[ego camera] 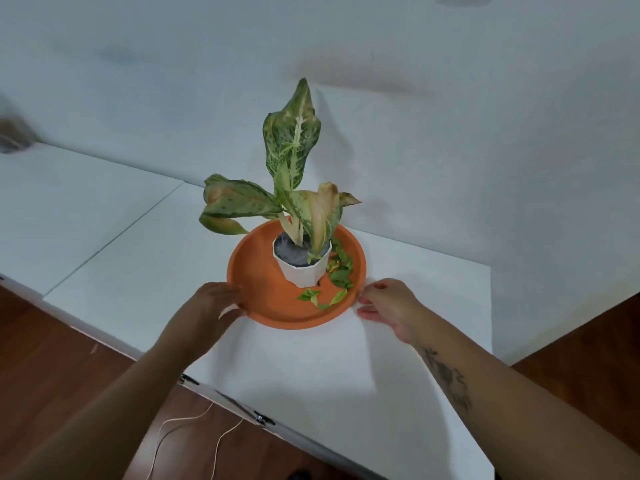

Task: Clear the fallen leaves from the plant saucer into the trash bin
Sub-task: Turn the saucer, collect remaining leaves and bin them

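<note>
An orange round saucer lies on a white table. In its middle stands a white pot with a speckled green plant. Several small green and yellow fallen leaves lie on the saucer to the right of the pot and in front of it. My left hand grips the saucer's left rim, thumb on top. My right hand hovers just off the saucer's right rim, fingers apart and holding nothing. No trash bin is in view.
The white table meets a white wall behind the plant. A second white tabletop adjoins on the left. Wooden floor with a thin cable lies below the table's front edge. A blurred dark object sits far left.
</note>
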The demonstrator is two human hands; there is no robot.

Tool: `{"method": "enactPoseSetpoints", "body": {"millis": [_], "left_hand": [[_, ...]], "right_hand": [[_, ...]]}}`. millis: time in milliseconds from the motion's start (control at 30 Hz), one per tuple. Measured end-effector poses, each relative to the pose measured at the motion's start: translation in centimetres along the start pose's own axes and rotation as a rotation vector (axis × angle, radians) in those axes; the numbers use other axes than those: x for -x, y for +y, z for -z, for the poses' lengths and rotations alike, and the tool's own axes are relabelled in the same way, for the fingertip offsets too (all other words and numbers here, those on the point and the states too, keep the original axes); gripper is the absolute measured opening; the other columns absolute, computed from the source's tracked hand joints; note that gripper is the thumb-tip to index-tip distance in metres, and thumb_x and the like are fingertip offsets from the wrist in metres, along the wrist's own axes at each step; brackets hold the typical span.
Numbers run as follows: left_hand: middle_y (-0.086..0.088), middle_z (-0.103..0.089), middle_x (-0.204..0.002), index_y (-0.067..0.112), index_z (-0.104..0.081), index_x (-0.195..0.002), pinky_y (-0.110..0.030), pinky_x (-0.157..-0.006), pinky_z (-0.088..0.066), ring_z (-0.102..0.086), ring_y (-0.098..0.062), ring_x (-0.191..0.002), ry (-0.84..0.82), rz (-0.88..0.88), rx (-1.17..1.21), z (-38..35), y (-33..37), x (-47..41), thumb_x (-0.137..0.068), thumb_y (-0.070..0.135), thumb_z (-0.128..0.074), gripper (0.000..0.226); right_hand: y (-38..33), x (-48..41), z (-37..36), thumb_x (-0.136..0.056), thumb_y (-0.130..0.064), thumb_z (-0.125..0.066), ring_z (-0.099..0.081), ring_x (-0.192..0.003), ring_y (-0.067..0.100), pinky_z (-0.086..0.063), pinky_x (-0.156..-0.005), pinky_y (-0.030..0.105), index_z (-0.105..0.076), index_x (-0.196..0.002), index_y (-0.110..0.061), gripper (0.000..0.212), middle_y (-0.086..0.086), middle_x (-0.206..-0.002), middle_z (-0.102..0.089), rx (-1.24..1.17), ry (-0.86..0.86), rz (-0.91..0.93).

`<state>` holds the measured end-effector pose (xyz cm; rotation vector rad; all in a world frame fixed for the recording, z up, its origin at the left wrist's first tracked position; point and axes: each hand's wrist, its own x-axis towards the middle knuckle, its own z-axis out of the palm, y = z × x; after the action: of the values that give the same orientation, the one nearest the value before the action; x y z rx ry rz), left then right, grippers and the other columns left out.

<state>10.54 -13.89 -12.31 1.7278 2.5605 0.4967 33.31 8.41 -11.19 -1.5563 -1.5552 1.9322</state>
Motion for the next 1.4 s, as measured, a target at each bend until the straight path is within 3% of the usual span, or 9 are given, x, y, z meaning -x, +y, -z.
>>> {"method": "enactPoseSetpoints", "body": {"millis": [167,367,533,700,833,1000,1133,1233,1400], "left_hand": [[-0.001,-0.073,-0.104,0.018,-0.076,-0.093,-0.028,-0.089,-0.046,-0.063,-0.023,-0.101,0.180,0.150,0.201,-3.8,6.5,2.7,-0.075,0.020,-0.079,0.019],[0.003,-0.073,-0.102,0.019,-0.075,-0.098,-0.026,-0.093,-0.049,-0.064,-0.017,-0.100,0.200,0.146,0.175,-6.7,9.8,2.6,-0.085,0.024,-0.067,0.016],[-0.002,-0.075,-0.094,0.015,-0.075,-0.090,-0.031,-0.083,-0.055,-0.069,-0.021,-0.089,0.187,0.111,0.148,-5.3,8.1,2.5,-0.075,0.010,-0.078,0.016],[0.000,-0.073,-0.110,0.020,-0.075,-0.098,-0.035,-0.091,-0.054,-0.064,-0.026,-0.111,0.149,0.019,0.005,-4.3,2.6,2.1,-0.086,0.025,-0.058,0.022],[-0.003,-0.072,-0.115,0.017,-0.075,-0.104,-0.039,-0.094,-0.051,-0.065,-0.030,-0.112,0.076,0.028,-0.022,-3.0,0.9,0.0,-0.079,0.006,-0.073,0.027],[-0.005,-0.069,-0.118,0.016,-0.068,-0.114,-0.034,-0.094,-0.049,-0.063,-0.025,-0.108,0.120,0.257,0.205,-2.9,2.9,-1.4,-0.088,0.021,-0.066,0.026],[0.005,-0.070,-0.096,0.020,-0.068,-0.096,-0.031,-0.077,-0.051,-0.060,-0.013,-0.089,0.252,0.151,0.353,-2.1,8.0,-3.2,-0.084,0.024,-0.068,0.013],[0.004,-0.064,-0.104,0.016,-0.067,-0.102,-0.030,-0.085,-0.046,-0.053,-0.013,-0.101,0.307,0.210,0.406,-2.8,10.0,-4.7,-0.081,0.026,-0.071,0.024],[0.001,-0.063,-0.107,0.027,-0.063,-0.108,-0.030,-0.084,-0.046,-0.054,-0.020,-0.105,0.309,0.333,0.421,-4.2,10.6,-6.0,-0.078,0.045,-0.068,0.035]], "right_hand": [[-2.3,-3.5,0.7,-0.090,-0.002,-0.048,-0.064,-0.069,0.027,-0.059,-0.084,0.041,-0.059,-0.075,-0.006,0.019,0.016,-0.078,-0.063,0.030,0.102,0.083],[-2.4,-5.6,0.4,-0.095,-0.009,-0.055,-0.062,-0.063,0.026,-0.058,-0.067,0.037,-0.060,-0.103,0.005,0.017,0.018,-0.080,-0.063,-0.041,0.008,0.070],[-1.2,-4.5,0.9,-0.095,-0.007,-0.054,-0.068,-0.074,0.028,-0.059,-0.065,0.031,-0.063,-0.099,0.007,0.017,0.023,-0.091,-0.067,-0.068,-0.059,0.029],[1.8,-0.9,0.6,-0.094,-0.002,-0.050,-0.071,-0.085,0.030,-0.061,-0.070,0.028,-0.061,-0.104,0.012,0.021,0.026,-0.095,-0.070,-0.222,-0.164,-0.053],[4.3,1.2,-0.7,-0.095,-0.008,-0.053,-0.071,-0.077,0.026,-0.062,-0.066,0.025,-0.059,-0.106,0.011,0.022,0.018,-0.081,-0.066,-0.349,-0.178,-0.108],[4.2,1.5,-0.8,-0.092,-0.017,-0.060,-0.069,-0.081,0.028,-0.062,-0.070,0.032,-0.060,-0.102,-0.003,0.017,0.014,-0.092,-0.068,-0.256,0.042,0.006],[2.2,0.3,0.2,-0.090,-0.018,-0.061,-0.071,-0.084,0.031,-0.061,-0.072,0.038,-0.052,-0.086,-0.021,0.010,0.014,-0.094,-0.068,-0.231,0.195,0.070],[1.5,-0.2,0.5,-0.091,-0.014,-0.057,-0.072,-0.082,0.032,-0.060,-0.067,0.035,-0.058,-0.092,-0.014,0.002,0.017,-0.095,-0.069,-0.192,0.165,0.056],[1.6,-0.6,0.3,-0.094,-0.015,-0.055,-0.072,-0.075,0.031,-0.061,-0.064,0.035,-0.060,-0.106,-0.003,0.017,0.018,-0.091,-0.070,-0.136,0.146,0.067]]}}
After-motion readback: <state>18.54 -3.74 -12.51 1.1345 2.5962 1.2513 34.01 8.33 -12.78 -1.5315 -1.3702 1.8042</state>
